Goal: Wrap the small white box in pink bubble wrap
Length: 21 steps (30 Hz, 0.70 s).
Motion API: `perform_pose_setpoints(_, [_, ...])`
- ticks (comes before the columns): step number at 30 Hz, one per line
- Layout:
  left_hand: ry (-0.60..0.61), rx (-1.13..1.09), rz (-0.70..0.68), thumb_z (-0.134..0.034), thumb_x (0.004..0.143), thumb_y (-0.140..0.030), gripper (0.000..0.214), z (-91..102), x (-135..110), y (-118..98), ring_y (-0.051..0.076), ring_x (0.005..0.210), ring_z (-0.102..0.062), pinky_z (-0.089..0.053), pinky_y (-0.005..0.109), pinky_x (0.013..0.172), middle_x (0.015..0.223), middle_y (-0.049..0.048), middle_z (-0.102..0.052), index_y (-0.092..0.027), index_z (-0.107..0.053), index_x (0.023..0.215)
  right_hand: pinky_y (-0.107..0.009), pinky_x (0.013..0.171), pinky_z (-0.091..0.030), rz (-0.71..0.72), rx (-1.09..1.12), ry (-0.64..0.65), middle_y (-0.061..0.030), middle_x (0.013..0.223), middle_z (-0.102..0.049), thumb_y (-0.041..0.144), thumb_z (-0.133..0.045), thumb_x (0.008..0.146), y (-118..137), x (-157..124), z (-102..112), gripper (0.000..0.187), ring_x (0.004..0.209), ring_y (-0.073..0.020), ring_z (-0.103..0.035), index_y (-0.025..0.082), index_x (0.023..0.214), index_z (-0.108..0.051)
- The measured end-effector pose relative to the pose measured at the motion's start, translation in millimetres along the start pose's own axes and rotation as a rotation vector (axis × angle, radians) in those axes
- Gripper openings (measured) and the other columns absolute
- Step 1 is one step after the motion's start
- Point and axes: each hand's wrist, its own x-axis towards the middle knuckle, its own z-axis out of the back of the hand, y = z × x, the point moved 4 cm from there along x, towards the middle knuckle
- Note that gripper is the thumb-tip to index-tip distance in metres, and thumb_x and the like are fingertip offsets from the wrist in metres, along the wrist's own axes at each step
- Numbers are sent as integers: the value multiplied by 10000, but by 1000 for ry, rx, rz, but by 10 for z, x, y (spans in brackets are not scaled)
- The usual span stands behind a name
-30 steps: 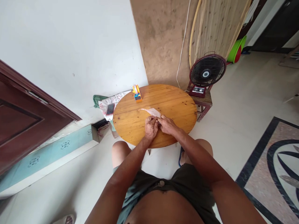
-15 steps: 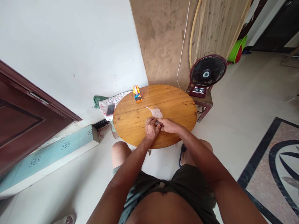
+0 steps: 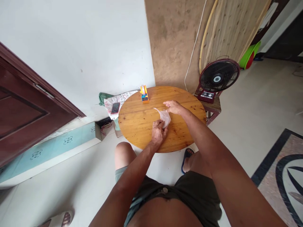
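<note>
A crumpled, whitish translucent plastic bag (image 3: 165,117) lies on the round wooden table (image 3: 134,126), with a thin tail pointing to the far left. At its near end my left hand (image 3: 158,132) is closed on the plastic, thumb and fingers pressed together. Just beyond the bag's far right edge is my right hand (image 3: 174,107), its fingers stretched out to the left. Its lower fingertip is close to the bag; whether they touch I cannot tell. Anything inside the bag is hidden.
A small orange and blue object (image 3: 144,94) stands near the table's far edge. Right of the table, a dark fan (image 3: 217,78) rests on a wooden stool (image 3: 214,107). A printed white sack (image 3: 110,104) lies at the left by the wall.
My right hand has left my left hand and moved forward, its fingers now extended past the bag. More of the bag shows. The view has shifted slightly left.
</note>
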Motion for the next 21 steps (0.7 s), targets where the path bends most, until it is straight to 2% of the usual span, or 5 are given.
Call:
perform_pose_setpoints(6, [74,-116,-38,-659,785,-183,304,43,35,144,228,1132,-567,-530,371,986,1198,90,-611,-178,-679,1088,-306,1030,-449,125,92,171,-95,1368,-599,-42,-637,629,-72,289,-97,798,1255,-234,-563,181,1390,-543])
perform_pose_setpoints(10, [70,-139,-33,-673,778,-183,314,43,40,176,221,1119,-571,-527,379,996,1189,85,-627,-178,-682,1092,-265,964,-474,100,241,299,-90,1331,-628,-49,-568,600,-148,358,-242,829,1247,-218,-563,158,1401,-524])
perform_pose_setpoints(12, [75,-143,-17,-673,777,-183,323,28,38,179,221,1123,-571,-529,381,999,1193,84,-629,-186,-679,1100,-241,897,-491,91,263,310,-88,1276,-663,-21,-563,590,-156,376,-314,813,1180,-218,-600,147,1385,-543])
perform_pose_setpoints(16, [75,-137,5,-669,782,-187,341,34,39,169,224,1135,-572,-528,389,1009,1205,85,-627,-190,-670,1123,-215,718,-479,100,194,254,-43,972,-739,75,-568,595,-176,429,-402,616,849,-179,-655,123,1198,-680])
perform_pose_setpoints(21, [94,-99,11,-679,784,-192,361,62,34,154,230,1148,-565,-510,393,1038,1212,81,-630,-188,-660,1145,-221,565,-381,87,152,89,17,656,-626,190,-607,577,-359,502,-378,237,599,-118,-522,126,782,-708])
